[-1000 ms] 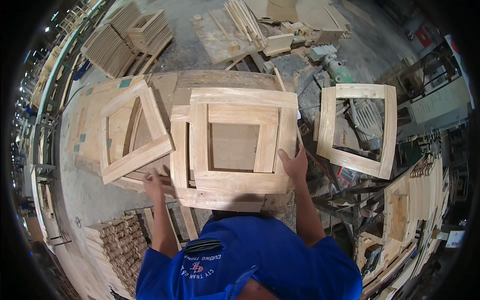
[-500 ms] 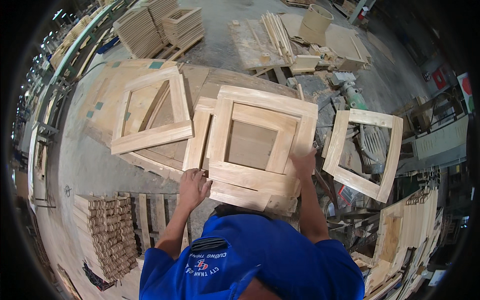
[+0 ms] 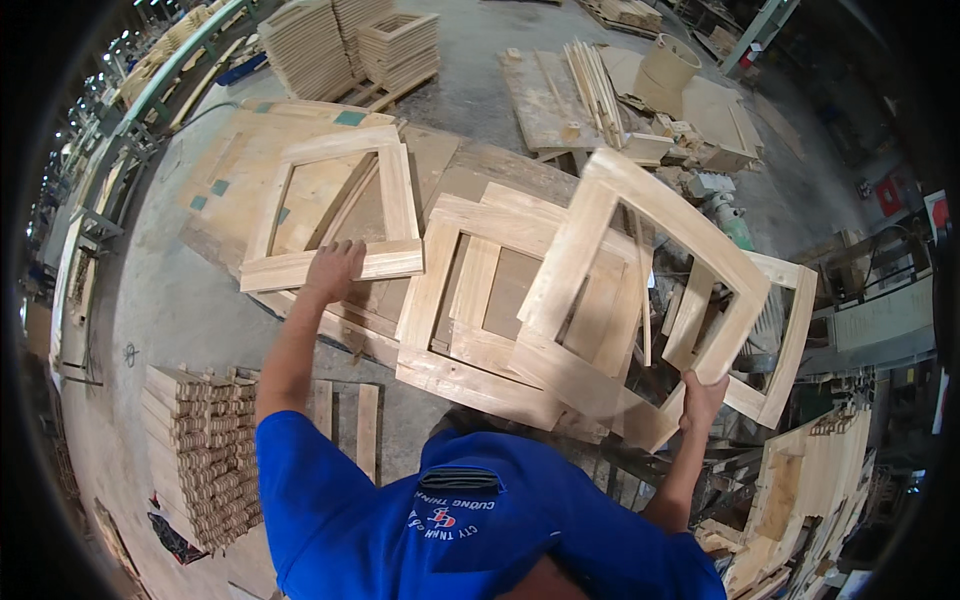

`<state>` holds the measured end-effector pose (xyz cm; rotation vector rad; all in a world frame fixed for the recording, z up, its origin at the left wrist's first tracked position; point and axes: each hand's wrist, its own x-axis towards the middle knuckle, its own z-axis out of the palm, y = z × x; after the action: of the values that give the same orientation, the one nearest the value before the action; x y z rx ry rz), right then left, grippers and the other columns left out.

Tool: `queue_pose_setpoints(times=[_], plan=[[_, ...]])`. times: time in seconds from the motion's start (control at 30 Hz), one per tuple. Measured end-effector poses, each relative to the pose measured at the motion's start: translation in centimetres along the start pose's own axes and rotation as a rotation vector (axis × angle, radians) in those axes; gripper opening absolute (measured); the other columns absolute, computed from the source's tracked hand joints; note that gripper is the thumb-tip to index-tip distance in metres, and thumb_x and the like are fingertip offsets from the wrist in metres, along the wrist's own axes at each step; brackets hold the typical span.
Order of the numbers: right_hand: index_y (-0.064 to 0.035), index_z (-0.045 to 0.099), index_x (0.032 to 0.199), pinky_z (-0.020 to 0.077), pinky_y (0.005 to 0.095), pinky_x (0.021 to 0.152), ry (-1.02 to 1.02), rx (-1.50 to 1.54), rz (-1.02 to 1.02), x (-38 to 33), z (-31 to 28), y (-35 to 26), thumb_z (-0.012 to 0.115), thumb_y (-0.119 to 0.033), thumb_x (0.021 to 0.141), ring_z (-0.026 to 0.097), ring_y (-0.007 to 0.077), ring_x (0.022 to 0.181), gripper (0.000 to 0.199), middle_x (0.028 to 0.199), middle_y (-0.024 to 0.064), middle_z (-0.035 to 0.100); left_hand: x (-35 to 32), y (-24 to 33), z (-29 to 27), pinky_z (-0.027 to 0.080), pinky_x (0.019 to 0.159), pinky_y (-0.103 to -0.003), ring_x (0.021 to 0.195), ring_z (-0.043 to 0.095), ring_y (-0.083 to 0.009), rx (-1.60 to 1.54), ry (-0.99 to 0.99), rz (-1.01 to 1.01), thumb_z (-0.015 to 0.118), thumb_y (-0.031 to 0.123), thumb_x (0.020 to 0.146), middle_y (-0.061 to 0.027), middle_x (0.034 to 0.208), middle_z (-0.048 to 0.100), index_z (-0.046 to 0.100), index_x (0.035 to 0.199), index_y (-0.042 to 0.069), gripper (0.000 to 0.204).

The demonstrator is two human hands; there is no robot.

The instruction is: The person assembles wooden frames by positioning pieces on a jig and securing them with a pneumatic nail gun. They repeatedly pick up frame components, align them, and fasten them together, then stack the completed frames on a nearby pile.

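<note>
Workshop floor with a low plywood bench (image 3: 230,175) carrying square wooden frames.
Centre right: the right hand (image 3: 702,398), grip closed on the lower edge of a tilted frame (image 3: 640,290), holds it above a stacked frame (image 3: 470,300). Centre left: the left hand (image 3: 334,270) rests, fingers spread flat, on the flat frame (image 3: 335,205).

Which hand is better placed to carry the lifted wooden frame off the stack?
Right. The right hand already grips the tilted frame at its lower corner; the left hand rests on another frame.
</note>
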<state>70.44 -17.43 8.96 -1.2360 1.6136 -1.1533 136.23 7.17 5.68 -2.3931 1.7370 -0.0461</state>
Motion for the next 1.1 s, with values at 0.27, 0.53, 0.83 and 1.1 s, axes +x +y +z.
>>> queue_pose_setpoints(times=[0.27, 0.53, 0.83, 1.1], plan=[[-0.0003, 0.055, 0.131, 0.0529, 0.0329, 0.090, 0.176, 0.280, 0.109, -6.7, -6.8, 1.5, 0.076, 0.003, 0.085, 0.064, 0.0184, 0.097, 0.051, 0.109, 0.0069, 0.064, 1.5, -6.3, -0.9, 0.050, 0.102, -0.049, 0.122, 0.060, -0.0391, 0.000, -0.035, -0.028, 0.074, 0.003, 0.081, -0.0139, 0.128, 0.063, 0.050, 0.141, 0.011, 0.065], [-0.0030, 0.060, 0.118, 0.0510, 0.0314, 0.083, 0.258, 0.449, 0.226, -11.6, -9.0, 3.1, 0.074, 0.001, 0.088, 0.062, 0.0149, 0.092, 0.034, 0.103, 0.0028, 0.063, 2.7, -8.2, -1.6, 0.049, 0.103, -0.051, 0.128, 0.058, -0.0357, 0.246, -0.172, -0.242, 0.083, 0.009, 0.078, -0.0127, 0.137, 0.060, 0.046, 0.149, 0.015, 0.080], [-0.0037, 0.060, 0.121, 0.0498, 0.0331, 0.086, 0.376, 0.513, 0.270, -14.6, -10.4, 5.4, 0.075, -0.006, 0.089, 0.060, 0.0157, 0.095, 0.035, 0.106, 0.0028, 0.061, 18.5, 21.6, -2.7, 0.037, 0.120, -0.052, 0.143, 0.046, -0.0393, -0.223, 0.255, 0.454, 0.085, 0.032, 0.082, -0.0204, 0.150, 0.054, 0.051, 0.147, 0.004, 0.078], [-0.0027, 0.058, 0.122, 0.0475, 0.0321, 0.089, 0.546, 0.476, 0.269, -19.3, -14.9, 7.0, 0.076, -0.008, 0.087, 0.058, 0.0169, 0.099, 0.040, 0.106, 0.0029, 0.058, 23.9, 29.7, -5.0, 0.045, 0.112, -0.052, 0.131, 0.057, -0.0395, -0.114, -0.072, 0.569, 0.086, 0.033, 0.074, -0.0223, 0.135, 0.061, 0.052, 0.137, -0.003, 0.080]])
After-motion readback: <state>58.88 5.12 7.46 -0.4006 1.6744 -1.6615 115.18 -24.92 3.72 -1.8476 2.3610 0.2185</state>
